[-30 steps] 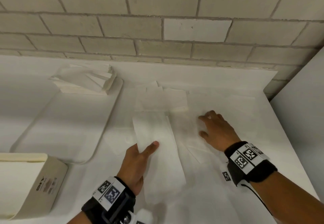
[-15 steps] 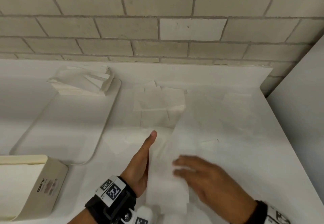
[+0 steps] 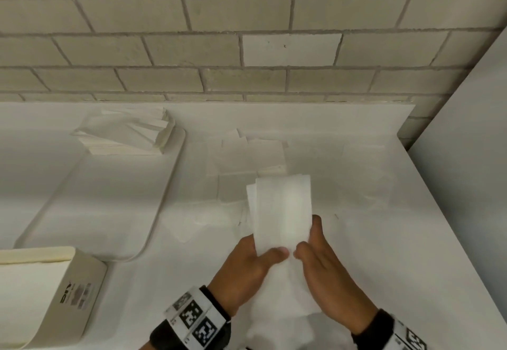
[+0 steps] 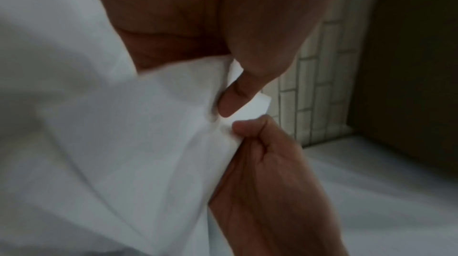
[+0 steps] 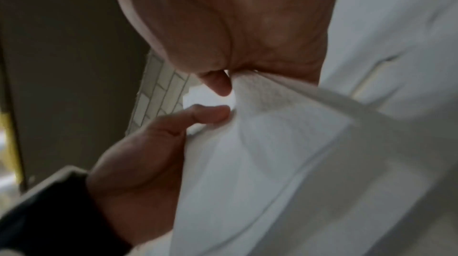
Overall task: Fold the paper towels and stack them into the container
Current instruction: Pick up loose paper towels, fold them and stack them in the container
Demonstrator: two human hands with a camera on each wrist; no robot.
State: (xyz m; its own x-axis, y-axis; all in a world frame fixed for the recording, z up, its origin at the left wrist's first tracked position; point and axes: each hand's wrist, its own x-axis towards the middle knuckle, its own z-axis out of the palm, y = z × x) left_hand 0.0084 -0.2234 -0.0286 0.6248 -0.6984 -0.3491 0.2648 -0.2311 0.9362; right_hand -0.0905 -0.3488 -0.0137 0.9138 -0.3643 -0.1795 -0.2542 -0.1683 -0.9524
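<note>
A long white paper towel point(image 3: 284, 212), folded lengthwise into a strip, is held up above the table by both hands. My left hand point(image 3: 258, 262) pinches its left edge, thumb on top. My right hand point(image 3: 315, 256) pinches the right edge beside it. In the left wrist view the left thumb point(image 4: 235, 99) presses on the paper towel point(image 4: 124, 142), with the right thumb point(image 4: 250, 125) just below. The right wrist view shows the right hand's fingertip point(image 5: 218, 84) and the left thumb point(image 5: 210, 115) on the paper towel point(image 5: 272, 142). The beige container point(image 3: 55, 295) sits at the lower left.
A stack of folded paper towels point(image 3: 126, 135) lies at the far end of a white tray point(image 3: 109, 207) on the left. Several loose flat sheets point(image 3: 247, 157) lie on the white table beyond my hands. A brick wall runs along the back, with a white panel point(image 3: 466, 157) at the right.
The towel lay flat on the table under both hands. My right hand swept left and towards me over it; now both hands have lifted the folded strip off the table.
</note>
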